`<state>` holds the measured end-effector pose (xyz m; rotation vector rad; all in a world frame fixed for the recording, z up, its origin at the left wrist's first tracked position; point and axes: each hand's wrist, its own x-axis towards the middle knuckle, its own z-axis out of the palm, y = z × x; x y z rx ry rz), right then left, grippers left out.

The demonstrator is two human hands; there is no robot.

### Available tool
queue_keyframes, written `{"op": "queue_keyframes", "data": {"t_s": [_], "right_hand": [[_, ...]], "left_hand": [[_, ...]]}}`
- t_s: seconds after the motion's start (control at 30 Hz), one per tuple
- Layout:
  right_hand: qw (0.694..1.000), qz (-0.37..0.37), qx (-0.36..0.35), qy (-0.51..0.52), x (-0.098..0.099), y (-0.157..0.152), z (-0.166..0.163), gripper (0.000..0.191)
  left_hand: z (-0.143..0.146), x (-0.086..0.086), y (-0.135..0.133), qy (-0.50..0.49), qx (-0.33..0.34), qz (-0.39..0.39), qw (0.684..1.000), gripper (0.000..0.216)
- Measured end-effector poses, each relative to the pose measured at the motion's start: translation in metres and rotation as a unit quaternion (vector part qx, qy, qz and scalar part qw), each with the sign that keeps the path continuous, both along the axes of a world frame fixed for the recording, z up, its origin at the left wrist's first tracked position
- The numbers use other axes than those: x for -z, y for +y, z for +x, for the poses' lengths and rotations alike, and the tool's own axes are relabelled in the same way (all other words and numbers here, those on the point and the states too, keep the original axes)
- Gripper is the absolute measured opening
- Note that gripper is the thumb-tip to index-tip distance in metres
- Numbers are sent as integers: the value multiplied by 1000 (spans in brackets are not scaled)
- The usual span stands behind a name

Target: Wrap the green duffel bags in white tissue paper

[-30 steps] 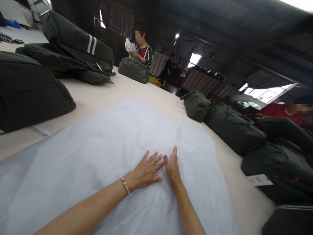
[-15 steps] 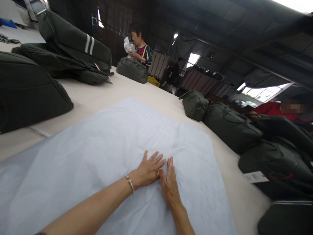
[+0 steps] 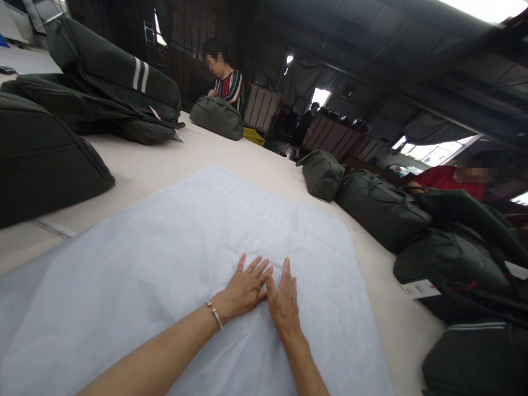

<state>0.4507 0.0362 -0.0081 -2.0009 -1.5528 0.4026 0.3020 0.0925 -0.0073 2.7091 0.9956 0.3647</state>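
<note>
A large sheet of thin white paper (image 3: 165,253) lies spread over the pale table (image 3: 173,157). Both of my hands rest flat on it, side by side and touching, near its right part. My left hand (image 3: 243,286), with a silver bracelet at the wrist, has its fingers stretched out and spread. My right hand (image 3: 282,300) lies palm down, fingers straight and together. Neither hand holds anything. The paper is slightly wrinkled just ahead of my fingertips.
Dark green bags stand around the table: one (image 3: 41,159) at the left, a pile (image 3: 107,93) at the back left, several (image 3: 379,206) along the right edge, one with a white tag (image 3: 416,289). A person in a striped top (image 3: 226,82) stands at a bag (image 3: 216,116); another in red (image 3: 449,179) is at the right.
My hands have slid a little back toward me on the paper and closed up against each other. The person at the back has lowered the white paper they held.
</note>
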Motion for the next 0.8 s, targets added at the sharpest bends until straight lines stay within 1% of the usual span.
{"op": "queue_keyframes", "data": {"t_s": [0.07,0.13,0.2,0.27,0.37,0.43,0.47,0.5,0.57,0.6,0.63,0.67,0.7,0.73,0.77,0.8], "right_hand": [[998,-34,-8,-56,-6,2,3,76],[994,-84,-11,-75,-14,2,3,69],[993,-106,-8,-55,-23,3,2,68],[993,-115,2,-15,-31,9,2,73],[992,-106,31,59,-44,14,6,74],[991,-63,51,109,-62,0,8,67],[990,-26,55,131,-74,-16,9,60],[987,20,57,147,-87,-38,12,51],[979,111,70,154,-115,-102,24,35],[974,146,102,139,-128,-142,35,32],[970,157,151,110,-139,-186,48,31],[959,154,225,79,-148,-231,63,32],[936,144,314,59,-154,-276,79,34],[905,121,403,59,-157,-317,96,39],[877,94,466,75,-157,-354,111,45],[858,60,498,112,-155,-385,124,52]], "left_hand": [[2,1,0,11,-7,7,1000,57],[5,-1,-2,24,-26,9,999,55],[7,-3,-3,36,-50,15,998,54],[9,-2,-1,46,-60,19,997,54],[12,2,5,54,-53,22,997,60],[12,2,6,69,-54,22,996,62],[12,2,6,79,-55,24,995,62],[11,2,5,88,-57,25,994,62],[11,0,4,97,-56,22,993,61],[11,0,4,95,-56,20,994,61],[11,-1,4,92,-57,16,994,60],[12,-2,4,87,-58,12,994,60],[12,-2,4,84,-57,10,995,61],[13,-4,4,83,-56,7,995,61],[13,-5,4,86,-54,3,995,61],[13,-7,3,92,-55,-4,994,62]]}}
